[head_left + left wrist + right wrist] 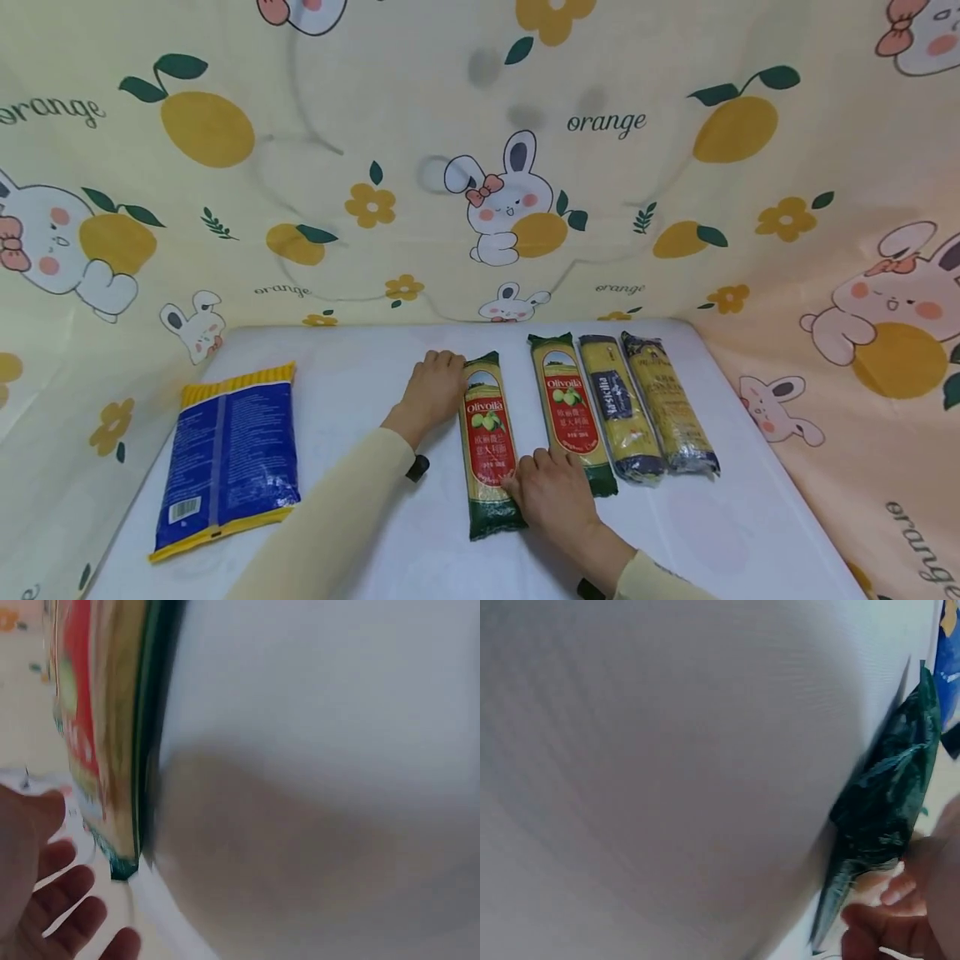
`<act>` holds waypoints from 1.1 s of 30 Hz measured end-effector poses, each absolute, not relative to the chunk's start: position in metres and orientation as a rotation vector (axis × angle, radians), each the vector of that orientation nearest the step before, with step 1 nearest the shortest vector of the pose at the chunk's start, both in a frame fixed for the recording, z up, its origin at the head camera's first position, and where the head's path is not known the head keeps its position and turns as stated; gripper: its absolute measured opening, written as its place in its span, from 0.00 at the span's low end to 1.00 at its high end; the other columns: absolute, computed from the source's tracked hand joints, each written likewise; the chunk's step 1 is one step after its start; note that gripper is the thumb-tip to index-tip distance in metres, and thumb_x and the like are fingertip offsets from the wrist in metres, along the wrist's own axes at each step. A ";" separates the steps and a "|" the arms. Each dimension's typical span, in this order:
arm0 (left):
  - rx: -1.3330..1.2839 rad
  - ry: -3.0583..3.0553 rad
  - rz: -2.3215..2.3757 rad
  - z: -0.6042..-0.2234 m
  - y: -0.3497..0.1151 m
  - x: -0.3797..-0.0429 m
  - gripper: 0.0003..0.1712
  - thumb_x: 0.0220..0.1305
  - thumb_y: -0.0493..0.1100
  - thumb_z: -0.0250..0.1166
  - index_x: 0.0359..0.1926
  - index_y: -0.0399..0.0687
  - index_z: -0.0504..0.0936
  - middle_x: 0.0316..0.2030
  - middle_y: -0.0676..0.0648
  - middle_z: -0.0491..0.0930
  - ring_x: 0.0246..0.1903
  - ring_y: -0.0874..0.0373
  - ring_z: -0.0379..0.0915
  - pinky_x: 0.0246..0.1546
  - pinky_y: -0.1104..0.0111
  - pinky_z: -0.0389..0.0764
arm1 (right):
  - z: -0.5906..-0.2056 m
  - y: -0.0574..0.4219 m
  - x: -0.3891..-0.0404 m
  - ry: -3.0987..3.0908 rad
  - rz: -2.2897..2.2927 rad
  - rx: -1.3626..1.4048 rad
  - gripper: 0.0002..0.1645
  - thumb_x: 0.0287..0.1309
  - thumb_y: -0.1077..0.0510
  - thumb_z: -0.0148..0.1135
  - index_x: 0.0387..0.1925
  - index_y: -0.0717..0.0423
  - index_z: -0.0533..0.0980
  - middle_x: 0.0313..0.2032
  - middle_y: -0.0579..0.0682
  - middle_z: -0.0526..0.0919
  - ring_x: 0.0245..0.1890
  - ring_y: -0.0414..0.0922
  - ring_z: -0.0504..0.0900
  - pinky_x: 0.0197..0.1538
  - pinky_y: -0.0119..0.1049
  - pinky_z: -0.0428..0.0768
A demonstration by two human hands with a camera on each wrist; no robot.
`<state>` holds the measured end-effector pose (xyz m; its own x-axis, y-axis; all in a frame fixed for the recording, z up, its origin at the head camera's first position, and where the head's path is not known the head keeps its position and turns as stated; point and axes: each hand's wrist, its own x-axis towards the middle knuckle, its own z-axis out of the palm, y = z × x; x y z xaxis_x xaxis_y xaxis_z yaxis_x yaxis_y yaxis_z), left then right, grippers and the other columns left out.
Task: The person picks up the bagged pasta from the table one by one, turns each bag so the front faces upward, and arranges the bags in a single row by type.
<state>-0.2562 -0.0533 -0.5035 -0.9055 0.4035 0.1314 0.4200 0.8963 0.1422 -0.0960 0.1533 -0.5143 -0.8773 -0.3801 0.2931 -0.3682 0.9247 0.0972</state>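
Observation:
A green-and-red Olivoilà pasta packet (489, 450) lies lengthwise on the white table, between the hands. My left hand (435, 389) is at its upper left edge; in the left wrist view the fingers (71, 892) are spread and loosely bent beside the packet (112, 727), with a gap showing. At the lower right, my right hand (557, 500) has its thumb at the packet's edge and its fingertips near a second Olivoilà packet (573, 408). The right wrist view shows the dark green packet end (889, 787) by loosely bent fingers (889, 930); contact there is unclear.
Right of the second packet lie a yellow-and-blue pasta packet (618, 408) and another golden one (670, 406), side by side. A large blue-and-yellow bag (232, 454) lies at the left. Printed cloth (420, 108) hangs behind the white table (352, 358).

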 end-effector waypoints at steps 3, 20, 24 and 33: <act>-0.778 -3.043 -0.282 -0.507 -0.056 -0.236 0.31 0.80 0.56 0.60 0.70 0.39 0.75 0.68 0.38 0.75 0.69 0.40 0.70 0.64 0.46 0.78 | -0.514 0.149 -0.094 -2.805 0.006 0.597 0.31 0.65 0.33 0.68 0.44 0.58 0.81 0.41 0.53 0.84 0.46 0.52 0.82 0.54 0.51 0.81; -1.168 -3.166 -0.241 -0.517 -0.067 -0.185 0.54 0.75 0.73 0.51 0.85 0.44 0.49 0.85 0.42 0.46 0.84 0.49 0.41 0.80 0.45 0.55 | -0.517 0.144 -0.106 -3.148 -0.005 0.699 0.47 0.78 0.29 0.45 0.81 0.58 0.61 0.82 0.53 0.60 0.83 0.54 0.56 0.79 0.65 0.55; -1.161 -3.162 -0.213 -0.517 -0.056 -0.197 0.54 0.75 0.73 0.51 0.85 0.45 0.49 0.85 0.43 0.47 0.84 0.50 0.42 0.80 0.44 0.55 | -0.521 0.152 -0.116 -3.132 -0.021 0.681 0.47 0.78 0.30 0.43 0.81 0.58 0.60 0.82 0.54 0.59 0.83 0.54 0.56 0.79 0.66 0.56; -1.122 -3.202 -0.165 -0.511 -0.036 -0.216 0.53 0.74 0.72 0.54 0.85 0.47 0.50 0.85 0.45 0.48 0.84 0.52 0.43 0.80 0.47 0.56 | -0.518 0.165 -0.131 -3.158 0.015 0.644 0.47 0.79 0.31 0.43 0.81 0.59 0.59 0.82 0.55 0.58 0.83 0.56 0.54 0.80 0.67 0.51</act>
